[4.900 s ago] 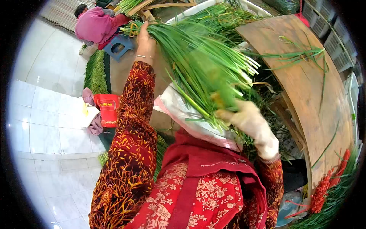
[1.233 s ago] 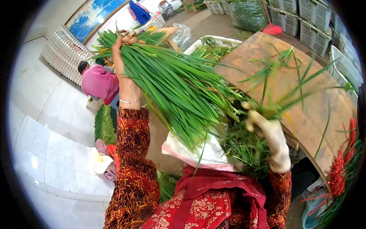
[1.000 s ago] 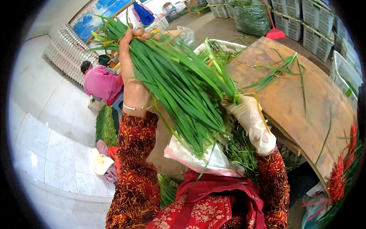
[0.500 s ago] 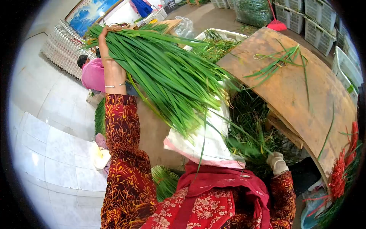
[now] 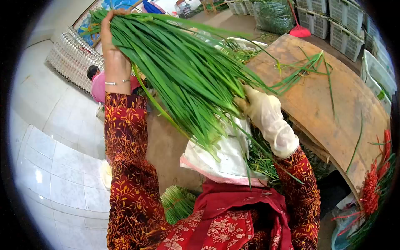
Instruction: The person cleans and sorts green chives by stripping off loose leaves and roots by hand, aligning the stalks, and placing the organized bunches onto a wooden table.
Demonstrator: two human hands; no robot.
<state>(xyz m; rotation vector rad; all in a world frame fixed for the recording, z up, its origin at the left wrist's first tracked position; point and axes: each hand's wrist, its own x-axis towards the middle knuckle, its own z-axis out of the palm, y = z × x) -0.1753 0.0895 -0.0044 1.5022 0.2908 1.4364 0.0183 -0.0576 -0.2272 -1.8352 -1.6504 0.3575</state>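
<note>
A large bundle of garlic chives [image 5: 179,71] slants across the upper middle, leaf tips at the far left and pale stem ends lower right. My bare left hand [image 5: 109,31], with a bangle on the wrist, is closed around the leaf end and holds it up. My right hand [image 5: 268,118], in a pale glove, is at the stem end with its fingers closed on some stalks; the fingertips are partly hidden among them. Below the stems, a white cloth [image 5: 218,160] lies across my lap over a red apron [image 5: 246,193].
To the right is a curved wooden board [image 5: 346,104] with loose chives [image 5: 310,68] on it. Red ties [image 5: 370,191] hang at its near edge. Another chive bundle [image 5: 177,204] stands low left. Crates [image 5: 346,35] and a red dustpan [image 5: 300,31] are behind. A person [image 5: 98,86] sits far left.
My right hand has risen from low beside the board to the bundle's stem end and closed on stalks there. My left hand has moved slightly up and left with the bundle.
</note>
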